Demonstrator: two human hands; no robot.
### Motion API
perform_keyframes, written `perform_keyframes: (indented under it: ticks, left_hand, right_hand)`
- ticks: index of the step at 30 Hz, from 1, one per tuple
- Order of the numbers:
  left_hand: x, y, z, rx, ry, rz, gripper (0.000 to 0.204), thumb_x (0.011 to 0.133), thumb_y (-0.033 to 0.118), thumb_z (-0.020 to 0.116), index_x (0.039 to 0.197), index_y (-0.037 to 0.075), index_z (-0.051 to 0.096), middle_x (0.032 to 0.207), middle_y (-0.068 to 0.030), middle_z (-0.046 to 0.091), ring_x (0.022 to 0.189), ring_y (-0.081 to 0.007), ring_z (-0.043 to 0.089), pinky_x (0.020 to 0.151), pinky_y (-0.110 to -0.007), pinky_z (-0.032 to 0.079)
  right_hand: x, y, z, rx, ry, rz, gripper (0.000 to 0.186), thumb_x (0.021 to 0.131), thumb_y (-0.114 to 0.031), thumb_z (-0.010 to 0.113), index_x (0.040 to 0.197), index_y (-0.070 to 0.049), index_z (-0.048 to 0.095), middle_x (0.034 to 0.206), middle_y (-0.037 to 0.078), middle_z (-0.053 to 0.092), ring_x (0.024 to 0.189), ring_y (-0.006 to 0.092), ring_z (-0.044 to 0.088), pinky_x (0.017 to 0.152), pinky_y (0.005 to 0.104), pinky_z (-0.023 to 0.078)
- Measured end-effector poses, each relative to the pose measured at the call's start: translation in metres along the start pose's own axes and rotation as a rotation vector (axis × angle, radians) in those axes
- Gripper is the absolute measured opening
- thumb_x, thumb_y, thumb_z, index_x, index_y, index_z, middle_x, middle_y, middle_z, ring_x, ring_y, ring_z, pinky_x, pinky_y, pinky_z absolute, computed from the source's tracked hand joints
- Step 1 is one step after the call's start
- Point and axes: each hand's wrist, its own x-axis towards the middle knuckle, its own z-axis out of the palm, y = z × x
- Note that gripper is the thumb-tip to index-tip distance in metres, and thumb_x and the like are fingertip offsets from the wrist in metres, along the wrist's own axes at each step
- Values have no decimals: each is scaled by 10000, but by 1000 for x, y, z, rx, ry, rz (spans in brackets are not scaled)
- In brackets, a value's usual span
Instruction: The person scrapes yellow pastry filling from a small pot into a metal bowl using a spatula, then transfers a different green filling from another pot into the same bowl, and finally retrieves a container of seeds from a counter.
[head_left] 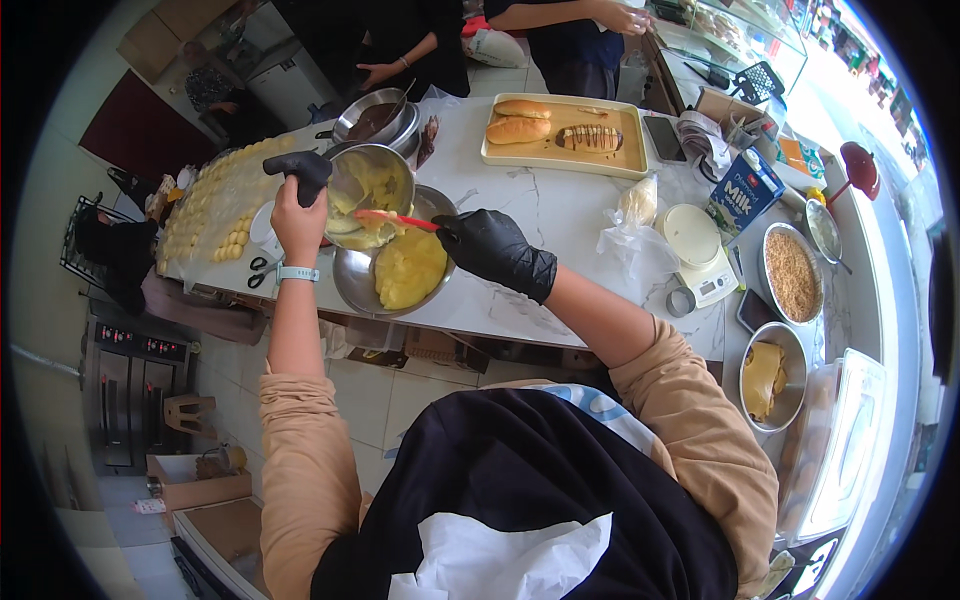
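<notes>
My left hand [298,212], with a band on its wrist, is closed at the left rim of a tilted metal bowl [395,165]. A black piece [300,170] covers its grip; whether that is a handle or a cloth I cannot tell. In my black-gloved right hand [498,250] is a red spatula [395,218], its blade at the bowl's lower edge in yellow cream. Below stands a second, wider metal bowl [352,285], holding a smooth mound of yellow cream [410,268].
A tray [490,150] of long buns lies beyond. To the right are a kitchen scale [708,285], a milk carton [745,193], a bowl of crumbs [792,275] and a bowl of yellow filling [765,380]. Dough pieces [205,205] and scissors [262,270] lie left. Other people stand across the table.
</notes>
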Motion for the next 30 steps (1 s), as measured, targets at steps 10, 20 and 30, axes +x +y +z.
perform_keyframes:
  ticks: [10, 20, 30]
  left_hand:
    - [7, 18, 4, 103, -30, 91, 317, 643, 183, 668, 899, 64, 525, 780, -119, 562, 670, -332, 565, 544, -399, 461]
    - [4, 22, 6, 24, 18, 61, 277, 651, 174, 661, 857, 52, 523, 749, -126, 563, 670, -337, 565, 555, -406, 454]
    - [9, -8, 2, -5, 38, -175, 267, 628, 192, 668, 832, 55, 564, 742, -153, 601, 686, -339, 578, 605, -394, 457]
  right_hand:
    - [59, -6, 16, -385, 158, -74, 296, 782, -104, 452, 1053, 11, 485, 695, 140, 584, 616, 280, 593, 522, 387, 471]
    - [50, 47, 42, -2, -229, -318, 142, 729, -89, 548, 843, -25, 606, 647, 100, 575, 560, 196, 571, 492, 286, 464]
    - [4, 17, 35, 1120, -434, 532, 289, 840, -177, 498, 1114, -106, 550, 590, 21, 514, 446, 94, 456, 406, 227, 377]
